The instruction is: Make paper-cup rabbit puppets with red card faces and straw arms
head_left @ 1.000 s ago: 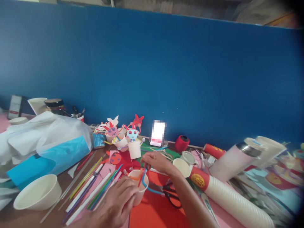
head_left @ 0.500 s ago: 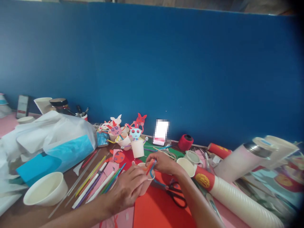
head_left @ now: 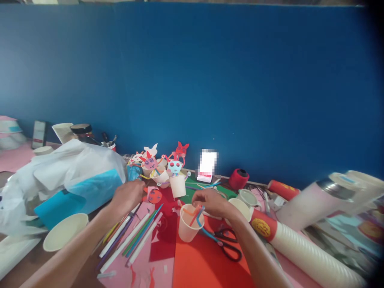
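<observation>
A paper cup (head_left: 189,230) stands on the orange-red sheet (head_left: 207,264), with orange, red and blue bent straws rising out of it. My right hand (head_left: 211,202) is at the cup's upper right rim with its fingers curled; what they hold, if anything, is hidden. Over the left side, my left hand (head_left: 131,195) is beside the round red paper face (head_left: 155,196), its fingers bent and partly hidden. Behind the cup, a finished-looking figure with a light blue face (head_left: 175,167) sits in a white cup (head_left: 178,187). Scissors (head_left: 229,244) lie right of the cup.
Colored straws and pens (head_left: 139,234) lie at the left front. A white bowl (head_left: 66,232) and a plastic bag (head_left: 81,160) are farther left. On the right are stacked cups (head_left: 315,254), a bottle (head_left: 315,202) and a red spool (head_left: 239,179). A phone (head_left: 207,164) stands against the blue partition (head_left: 240,80).
My left hand has let go of the cup and moved left and up toward the paper face. My right hand stays near the cup. The view has shifted slightly.
</observation>
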### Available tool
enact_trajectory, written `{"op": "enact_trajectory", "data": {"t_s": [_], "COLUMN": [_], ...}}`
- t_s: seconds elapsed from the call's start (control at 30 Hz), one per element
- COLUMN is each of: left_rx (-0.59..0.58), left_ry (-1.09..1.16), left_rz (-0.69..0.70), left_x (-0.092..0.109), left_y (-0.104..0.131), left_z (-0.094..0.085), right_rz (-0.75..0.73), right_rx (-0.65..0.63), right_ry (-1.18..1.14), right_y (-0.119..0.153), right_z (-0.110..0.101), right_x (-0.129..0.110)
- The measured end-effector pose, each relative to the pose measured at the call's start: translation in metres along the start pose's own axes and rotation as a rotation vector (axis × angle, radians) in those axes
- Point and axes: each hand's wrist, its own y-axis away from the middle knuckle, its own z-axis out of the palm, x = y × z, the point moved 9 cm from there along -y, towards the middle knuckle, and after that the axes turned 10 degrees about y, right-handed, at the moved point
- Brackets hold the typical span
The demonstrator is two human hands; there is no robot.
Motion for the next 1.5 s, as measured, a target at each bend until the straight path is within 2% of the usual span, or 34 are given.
{"op": "enact_trajectory", "data": {"t_s": [0.13,0.23,0.43,0.6,0.8,0.93,1.1,1.27,1.33,1.5], "left_rx": [-0.091,-0.137,-0.143,-0.091,0.027,0.077,-0.012,-0.047,-0.04,-0.034], "left_ry": [-0.024,-0.016,0.009,0.023,0.014,0.141,0.43,0.545,0.576,0.668], "left_rz": [-0.054,-0.044,-0.007,0.019,0.049,0.091,0.189,0.209,0.242,0.344], "left_x": [-0.013,-0.018,-0.016,-0.004,0.009,0.019,0.044,0.061,0.072,0.105], "left_y": [-0.004,-0.008,-0.009,-0.005,0.012,0.026,0.034,0.026,0.021,0.007], "left_z": [0.02,0.032,0.036,0.02,-0.019,-0.041,-0.044,-0.04,-0.041,-0.041], "right_rz": [0.022,0.021,0.002,0.009,0.027,0.042,0.08,0.082,0.037,-0.05], "right_rx": [0.011,0.011,0.007,0.008,0.027,0.118,0.248,0.397,0.413,0.354], "right_ry": [0.027,0.044,0.051,0.029,0.038,0.001,-0.076,-0.23,-0.282,-0.324], "right_y": [0.003,0.004,0.003,0.002,0.001,0.003,0.004,0.007,0.011,0.018], "right_z": [-0.006,-0.007,-0.004,-0.002,-0.004,-0.015,-0.028,-0.042,-0.047,-0.05], "right_x": [0.002,0.0,0.001,0.002,0.0,-0.004,-0.002,0.0,-0.007,-0.027]}}
